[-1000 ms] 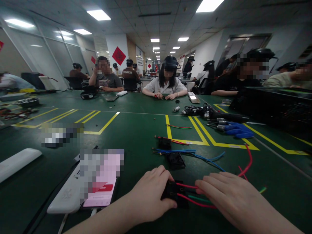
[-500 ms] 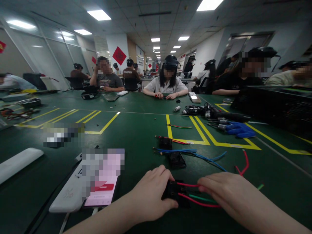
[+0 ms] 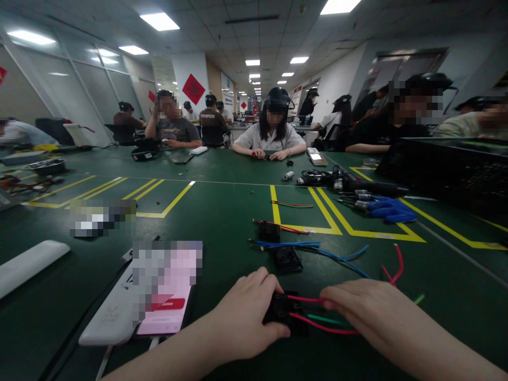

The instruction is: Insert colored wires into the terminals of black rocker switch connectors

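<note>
My left hand (image 3: 254, 312) is closed around the left side of a small black plastic housing (image 3: 282, 308) at the front of the green table. Two red wires (image 3: 307, 300) run out of the housing's right side, with a green wire (image 3: 327, 319) between them. The fingertips of my right hand (image 3: 363, 312) pinch the upper red wire a short way from the housing. The lower red wire and the green one pass under this hand, which hides their middles. Just beyond lie a second black housing (image 3: 288, 260) and blue wires (image 3: 317, 250).
Another black housing (image 3: 269, 231) lies farther back with thin red wires. To the left are a lit phone (image 3: 169, 312) and a white power bank (image 3: 107, 317). Screwdrivers with blue handles (image 3: 391, 209) lie at right, near a large black case (image 3: 444, 174). A co-worker (image 3: 273, 129) sits opposite.
Almost nothing differs. My right hand and the wires under it have shifted very slightly; my left hand keeps its hold on the housing.
</note>
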